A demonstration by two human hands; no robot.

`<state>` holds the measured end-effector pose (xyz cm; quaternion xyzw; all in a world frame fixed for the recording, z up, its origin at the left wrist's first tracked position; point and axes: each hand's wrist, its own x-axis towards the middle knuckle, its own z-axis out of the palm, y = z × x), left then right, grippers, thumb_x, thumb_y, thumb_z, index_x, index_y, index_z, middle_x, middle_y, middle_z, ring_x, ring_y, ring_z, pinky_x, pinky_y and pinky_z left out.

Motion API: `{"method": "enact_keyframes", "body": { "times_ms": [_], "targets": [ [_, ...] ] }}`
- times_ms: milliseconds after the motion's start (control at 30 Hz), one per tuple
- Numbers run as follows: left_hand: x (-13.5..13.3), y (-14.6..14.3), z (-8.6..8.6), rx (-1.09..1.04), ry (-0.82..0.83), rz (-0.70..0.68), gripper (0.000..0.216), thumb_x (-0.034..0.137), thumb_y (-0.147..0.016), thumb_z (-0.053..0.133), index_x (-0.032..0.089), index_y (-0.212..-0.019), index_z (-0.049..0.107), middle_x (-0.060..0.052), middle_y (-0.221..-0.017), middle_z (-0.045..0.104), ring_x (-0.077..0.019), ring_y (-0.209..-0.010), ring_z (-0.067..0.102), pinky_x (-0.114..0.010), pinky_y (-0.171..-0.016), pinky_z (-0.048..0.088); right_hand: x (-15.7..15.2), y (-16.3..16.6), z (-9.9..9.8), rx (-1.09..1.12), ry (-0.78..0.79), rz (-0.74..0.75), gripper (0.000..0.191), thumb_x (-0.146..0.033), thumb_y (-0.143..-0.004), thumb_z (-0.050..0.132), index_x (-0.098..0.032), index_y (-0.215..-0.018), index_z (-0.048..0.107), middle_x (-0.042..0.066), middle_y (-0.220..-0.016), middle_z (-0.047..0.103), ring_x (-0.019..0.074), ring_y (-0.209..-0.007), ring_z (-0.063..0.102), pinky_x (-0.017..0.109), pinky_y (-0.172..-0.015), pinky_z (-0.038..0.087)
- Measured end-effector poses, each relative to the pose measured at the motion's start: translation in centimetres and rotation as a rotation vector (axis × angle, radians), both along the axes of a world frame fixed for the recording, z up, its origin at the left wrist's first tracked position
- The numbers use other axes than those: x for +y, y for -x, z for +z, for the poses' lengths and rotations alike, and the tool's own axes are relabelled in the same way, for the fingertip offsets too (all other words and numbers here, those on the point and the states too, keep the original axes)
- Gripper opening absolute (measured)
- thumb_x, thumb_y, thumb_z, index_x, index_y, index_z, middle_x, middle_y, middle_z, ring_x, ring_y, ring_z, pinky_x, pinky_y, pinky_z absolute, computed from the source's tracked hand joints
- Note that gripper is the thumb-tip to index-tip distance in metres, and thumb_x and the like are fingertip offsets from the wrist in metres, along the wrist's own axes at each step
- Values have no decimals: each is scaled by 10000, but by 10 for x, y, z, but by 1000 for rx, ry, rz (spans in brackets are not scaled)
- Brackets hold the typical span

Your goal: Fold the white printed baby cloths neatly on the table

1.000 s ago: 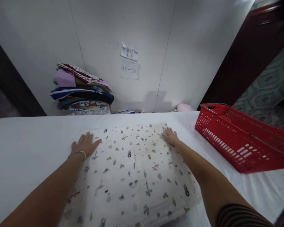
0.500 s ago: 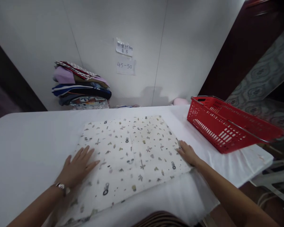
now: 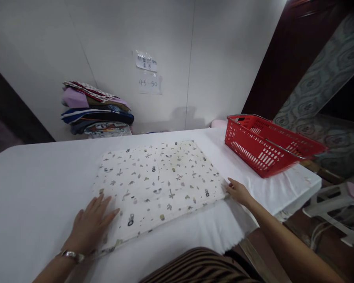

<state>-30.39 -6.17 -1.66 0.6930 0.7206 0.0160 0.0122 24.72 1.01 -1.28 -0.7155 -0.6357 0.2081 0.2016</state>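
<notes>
A white cloth (image 3: 147, 188) printed with small grey-green plants and dark ring shapes lies folded into a flat rectangle on the table. My left hand (image 3: 90, 224) rests flat on its near left part, fingers spread and palm down. At the near right corner, my right hand (image 3: 238, 192) has its fingers bent around the cloth's edge, with one finger pointing out. The undersides of the right fingertips are hidden.
The table (image 3: 41, 184) has a white cover. A red plastic basket (image 3: 253, 151) stands at the right edge. Several folded fabrics (image 3: 97, 110) are stacked at the back left against the wall. A white stool (image 3: 333, 208) is at the right.
My right hand has gone from lying flat on the cloth's right side to curling at its near corner. My left hand has slid nearer to me. The view has shifted slightly right.
</notes>
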Motion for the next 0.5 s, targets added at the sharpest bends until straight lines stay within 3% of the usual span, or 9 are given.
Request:
{"method": "enact_keyframes", "body": {
  "times_ms": [133, 233, 367, 500],
  "targets": [
    [-7, -67, 11, -74, -16, -126, 550, 473, -823, 360, 204, -1288, 476, -53, -1471, 251, -257, -1367, 162, -479, -1089, 177, -9, -2, 5, 60, 96, -77, 498, -324, -757, 588, -152, -1220, 530, 3, -628, 618, 161, -588, 582, 264, -602, 437],
    [-6, -124, 20, -175, -10, -301, 534, 480, -848, 361, 216, -1303, 452, -51, -1477, 238, -248, -1367, 161, -479, -1104, 143, -6, -2, 5, 220, 209, -115, 563, -309, -737, 613, -112, -1247, 477, -49, -495, 527, 129, -430, 498, 250, -473, 398],
    [1, -186, 26, -314, -36, -489, 452, 394, -849, 436, 224, -1266, 476, -66, -1457, 293, -247, -1347, 221, -487, -1098, 165, -7, 2, 13, 542, 215, -191, 473, -260, -685, 648, -145, -1125, 520, -45, -590, 535, 111, -454, 515, 240, -450, 425],
    [17, -253, 38, -463, -90, -628, 420, 357, -810, 527, 214, -1203, 497, -84, -1328, 468, -233, -1226, 396, -440, -1039, 284, -12, 12, 31, 813, 178, -190, 477, -262, -662, 657, -188, -1109, 510, -42, -653, 537, 103, -516, 548, 250, -531, 476]
  ]
}}
